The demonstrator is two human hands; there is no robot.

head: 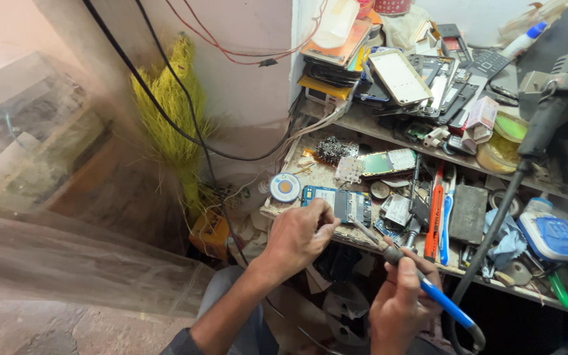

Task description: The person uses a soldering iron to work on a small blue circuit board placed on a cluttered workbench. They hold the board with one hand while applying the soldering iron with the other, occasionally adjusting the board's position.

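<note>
Head view only: right hand (399,299) clenched around a soldering iron (422,283) with a blue handle, tip angled up-left toward the edge of a blue circuit board (338,202). Left hand (299,233) pinches closed at that board's near edge, thumb and fingers pressed together; what they hold is too small to tell. Board lies flat on the lower bench shelf (363,240), near its left end. Round solder tin (285,187) sits just left of the board. Green board (387,162) lies behind it, tangle of metal scraps (331,150) further back. Orange cutter (435,213) and toothbrush (445,227) lie right of the iron tip. Phones stacked (336,59) on the upper shelf. Yellow broom (172,112) leans against the wall at left.
</note>
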